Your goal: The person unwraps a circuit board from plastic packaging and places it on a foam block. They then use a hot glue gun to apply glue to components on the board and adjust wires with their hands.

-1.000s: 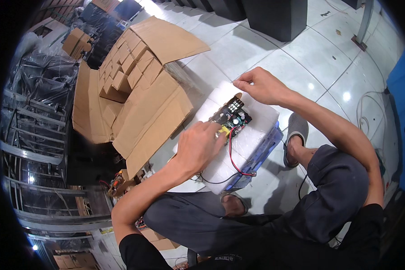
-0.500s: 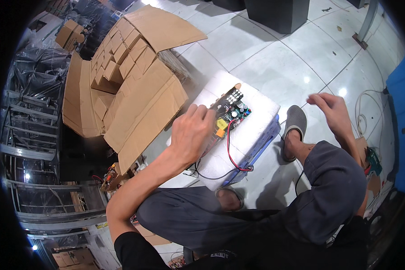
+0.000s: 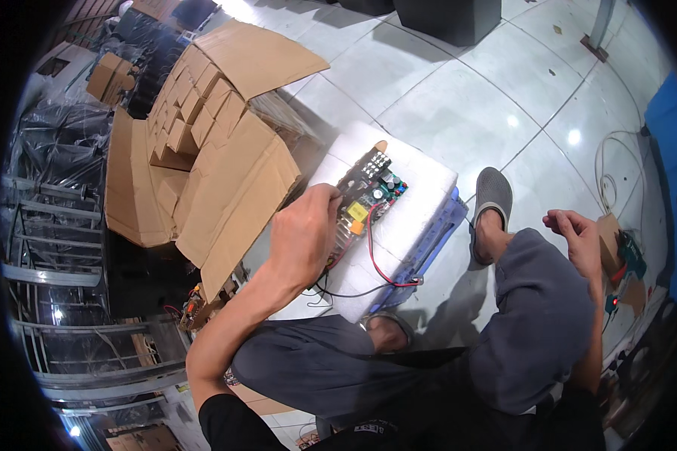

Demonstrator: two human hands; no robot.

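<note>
A circuit board (image 3: pixel 365 194) with a yellow transformer, white connectors and green parts lies on a white foam block (image 3: pixel 432 174). My left hand (image 3: pixel 302 234) is closed at the board's left edge, its fingertips gripping there and partly hidden. Red and black wires (image 3: pixel 371 252) run from the board down over the foam's near side. Off to the right, my right hand (image 3: pixel 577 234) hangs beside my knee, thumb and fingers pressed together. Whatever may be between those fingertips is too small to make out. Under the foam sits a blue plastic crate (image 3: pixel 436 239).
A large open carton (image 3: pixel 241 192) filled with smaller cardboard boxes stands at left. Near my right hand lie a green power drill (image 3: pixel 630 255) and a small carton (image 3: pixel 609 239). A pale cable (image 3: pixel 603 169) curves over the floor, beside a blue bin (image 3: pixel 673 188).
My right hand has dropped lower, toward the drill and small carton. My left hand stays at the board's left edge. The whole view has shifted slightly.
</note>
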